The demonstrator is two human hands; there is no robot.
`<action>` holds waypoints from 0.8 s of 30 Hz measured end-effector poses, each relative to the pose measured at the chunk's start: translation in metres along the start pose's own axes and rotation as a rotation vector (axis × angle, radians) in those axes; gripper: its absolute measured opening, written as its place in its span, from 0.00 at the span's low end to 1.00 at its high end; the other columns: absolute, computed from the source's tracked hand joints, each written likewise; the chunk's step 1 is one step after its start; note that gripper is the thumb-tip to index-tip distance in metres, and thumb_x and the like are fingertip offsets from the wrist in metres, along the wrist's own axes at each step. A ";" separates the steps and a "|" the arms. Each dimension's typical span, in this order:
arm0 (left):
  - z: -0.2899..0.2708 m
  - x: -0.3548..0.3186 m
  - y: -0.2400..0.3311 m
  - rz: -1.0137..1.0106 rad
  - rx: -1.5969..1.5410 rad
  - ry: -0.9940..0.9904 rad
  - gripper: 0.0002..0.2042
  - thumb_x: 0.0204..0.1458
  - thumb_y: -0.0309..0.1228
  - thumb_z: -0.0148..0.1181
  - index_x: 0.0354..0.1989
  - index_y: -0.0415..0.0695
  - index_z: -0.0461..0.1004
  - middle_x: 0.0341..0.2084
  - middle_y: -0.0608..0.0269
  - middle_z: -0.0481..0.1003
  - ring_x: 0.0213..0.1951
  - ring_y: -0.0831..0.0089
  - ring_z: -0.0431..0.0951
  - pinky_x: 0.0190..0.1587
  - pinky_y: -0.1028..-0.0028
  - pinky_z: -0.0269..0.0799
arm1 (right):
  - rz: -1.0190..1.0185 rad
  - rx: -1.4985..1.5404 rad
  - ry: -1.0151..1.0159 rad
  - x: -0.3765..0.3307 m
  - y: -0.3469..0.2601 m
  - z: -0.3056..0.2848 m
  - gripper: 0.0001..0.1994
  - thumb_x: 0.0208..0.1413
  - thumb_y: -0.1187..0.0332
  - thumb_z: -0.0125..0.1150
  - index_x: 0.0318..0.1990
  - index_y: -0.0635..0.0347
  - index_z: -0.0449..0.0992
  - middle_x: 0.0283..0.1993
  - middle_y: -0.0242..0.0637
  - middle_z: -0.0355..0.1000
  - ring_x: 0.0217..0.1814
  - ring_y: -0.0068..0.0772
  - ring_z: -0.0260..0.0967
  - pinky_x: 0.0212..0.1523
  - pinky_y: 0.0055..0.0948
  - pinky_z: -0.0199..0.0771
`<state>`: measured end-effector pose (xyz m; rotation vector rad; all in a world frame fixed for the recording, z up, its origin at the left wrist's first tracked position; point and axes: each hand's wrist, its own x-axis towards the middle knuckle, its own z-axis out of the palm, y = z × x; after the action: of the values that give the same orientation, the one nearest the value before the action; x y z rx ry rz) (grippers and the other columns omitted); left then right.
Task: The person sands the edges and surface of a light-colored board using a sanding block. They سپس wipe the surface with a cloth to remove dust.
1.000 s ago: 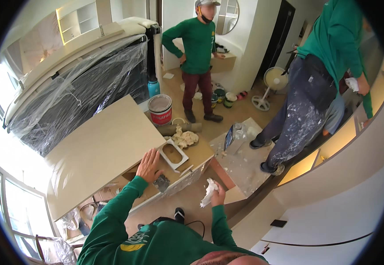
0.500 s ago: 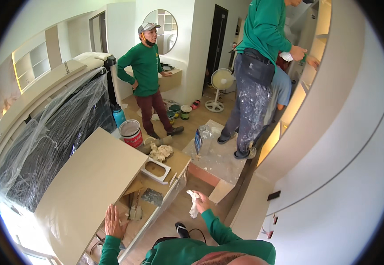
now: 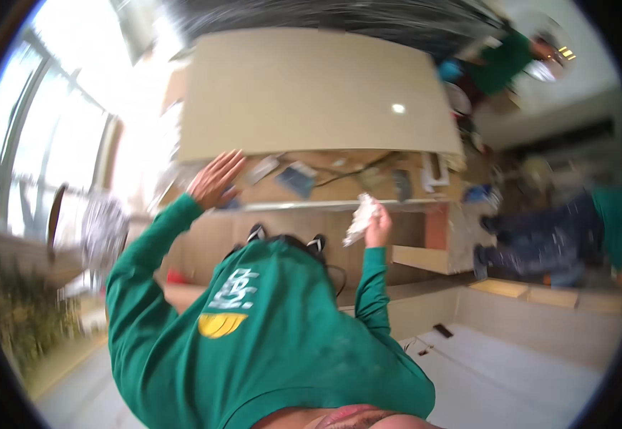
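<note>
My left hand [image 3: 216,179] is open, its fingers stretched out by the near edge of a large beige panel [image 3: 311,93]. Whether the fingertips touch the panel I cannot tell. A crumpled white rag or wad of paper [image 3: 360,220] is pinched in my right hand [image 3: 379,226], in front of the workbench [image 3: 336,194]. Under the panel's near edge, the wooden bench top carries a grey-blue flat sheet [image 3: 296,180], a small pale flat piece [image 3: 263,169] and a white frame with an opening [image 3: 434,171]. Motion blurs the smaller items.
Clear plastic sheeting [image 3: 268,14] covers something dark beyond the panel. A person in green [image 3: 507,61] stands at far right; another in paint-marked trousers [image 3: 547,239] is at the right. Tall windows [image 3: 46,114] and a blurred plant [image 3: 25,314] are on the left.
My view has swung left and down, so the panel and bench now lie straight across in front. The white wad stays in my right hand; my left hand remains stretched flat near the panel.
</note>
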<state>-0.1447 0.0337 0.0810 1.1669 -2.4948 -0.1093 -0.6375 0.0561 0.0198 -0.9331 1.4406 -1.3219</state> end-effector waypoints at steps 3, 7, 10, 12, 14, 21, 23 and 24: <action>-0.026 -0.070 -0.027 -0.219 0.095 -0.067 0.41 0.58 0.42 0.65 0.76 0.39 0.53 0.76 0.48 0.55 0.76 0.53 0.55 0.78 0.53 0.48 | -0.189 -0.290 -0.359 0.001 -0.006 0.068 0.23 0.59 0.80 0.41 0.59 0.69 0.76 0.59 0.46 0.77 0.63 0.35 0.73 0.67 0.33 0.68; -0.045 -0.152 -0.024 -0.581 0.206 0.196 0.37 0.57 0.38 0.67 0.74 0.40 0.58 0.70 0.50 0.64 0.72 0.53 0.62 0.74 0.54 0.56 | -0.459 -0.667 -0.746 -0.009 -0.027 0.156 0.25 0.51 0.82 0.42 0.56 0.65 0.79 0.61 0.52 0.75 0.67 0.52 0.71 0.71 0.38 0.65; 0.000 -0.198 -0.018 -0.886 0.213 0.458 0.32 0.57 0.35 0.68 0.69 0.41 0.65 0.61 0.50 0.74 0.63 0.52 0.72 0.65 0.57 0.66 | -0.647 -0.771 -0.794 0.005 -0.020 0.209 0.23 0.51 0.83 0.45 0.53 0.62 0.80 0.62 0.51 0.75 0.68 0.53 0.69 0.70 0.40 0.67; 0.037 -0.198 0.000 -0.952 -0.010 0.493 0.31 0.56 0.34 0.68 0.69 0.42 0.66 0.60 0.49 0.74 0.61 0.51 0.74 0.63 0.58 0.69 | -0.756 -0.933 -0.722 0.018 -0.003 0.228 0.23 0.51 0.83 0.49 0.53 0.60 0.80 0.62 0.48 0.75 0.69 0.50 0.68 0.69 0.40 0.69; 0.069 -0.197 0.024 -0.976 -0.155 0.475 0.30 0.56 0.33 0.68 0.67 0.43 0.68 0.59 0.47 0.75 0.59 0.50 0.75 0.62 0.59 0.71 | -0.828 -1.026 -0.650 0.027 0.011 0.246 0.20 0.52 0.81 0.53 0.52 0.58 0.81 0.63 0.46 0.74 0.72 0.49 0.64 0.71 0.43 0.66; 0.120 -0.127 0.082 -0.995 -0.763 0.452 0.28 0.59 0.33 0.66 0.68 0.45 0.66 0.58 0.50 0.76 0.57 0.56 0.79 0.60 0.61 0.74 | -0.842 -1.188 -0.823 0.059 0.090 0.263 0.32 0.51 0.72 0.62 0.68 0.59 0.69 0.74 0.46 0.61 0.77 0.54 0.54 0.77 0.51 0.51; 0.112 -0.119 0.082 -1.018 -0.849 0.393 0.30 0.60 0.32 0.66 0.70 0.47 0.64 0.58 0.51 0.77 0.57 0.59 0.80 0.59 0.62 0.76 | -0.922 -1.150 -0.870 0.059 0.096 0.283 0.33 0.50 0.73 0.61 0.68 0.60 0.68 0.73 0.46 0.63 0.76 0.53 0.55 0.76 0.51 0.52; 0.107 -0.121 0.080 -1.018 -0.843 0.392 0.30 0.60 0.32 0.66 0.71 0.47 0.64 0.58 0.51 0.77 0.57 0.59 0.80 0.59 0.63 0.76 | -0.938 -1.174 -0.904 0.061 0.099 0.293 0.33 0.50 0.74 0.61 0.68 0.60 0.68 0.72 0.46 0.63 0.76 0.53 0.56 0.76 0.52 0.53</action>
<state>-0.1726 0.1673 -0.0367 1.6566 -1.0882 -0.9647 -0.3663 -0.0703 -0.0813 -2.7538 0.9117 -0.2465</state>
